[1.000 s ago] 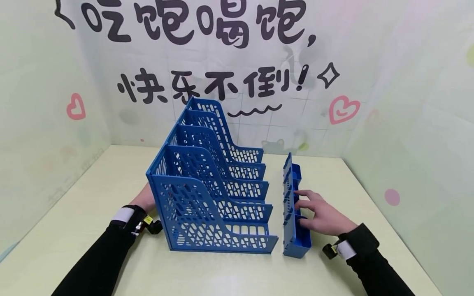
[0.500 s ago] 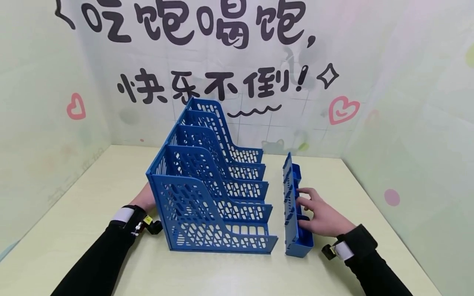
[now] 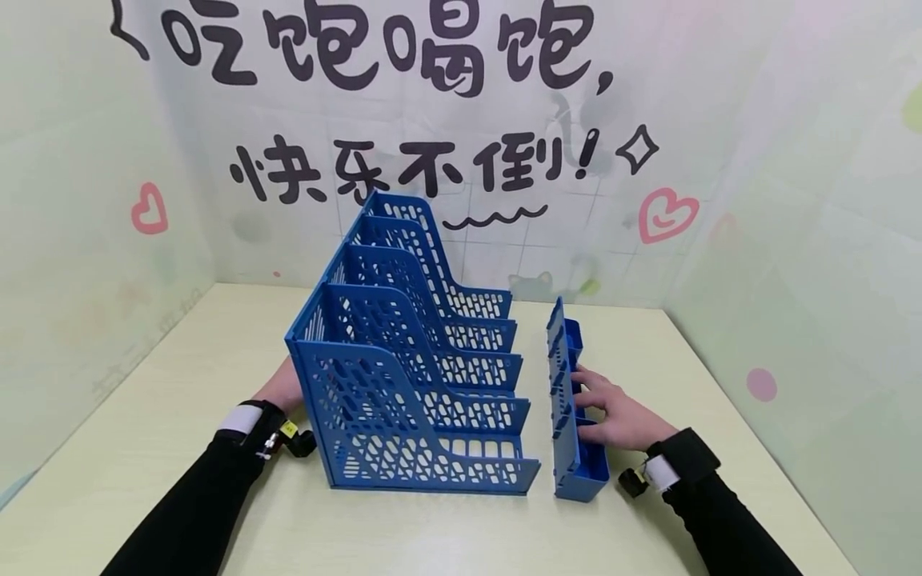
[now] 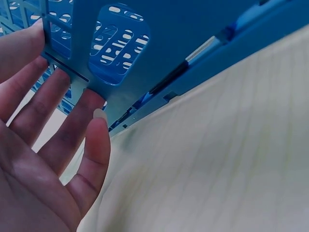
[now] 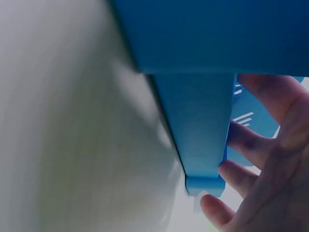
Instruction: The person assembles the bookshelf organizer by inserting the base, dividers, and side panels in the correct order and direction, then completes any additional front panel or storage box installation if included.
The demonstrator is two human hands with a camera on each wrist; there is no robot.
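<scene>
Pale yellow tabletop (image 3: 180, 368) carried everything, walled by decorated panels. Near its front edge, toward the right, the right hand (image 3: 612, 416) lay with straight fingers (image 5: 244, 142) pressed against the narrow blue tray (image 3: 572, 448), which stood apart from the blue file rack (image 3: 403, 376) at the middle. The left hand (image 4: 43, 145) braced the rack's left wall, fingers flat and extended. Judging by that loose contact, the tall thin tray could tip or skew if pushed unevenly.
</scene>
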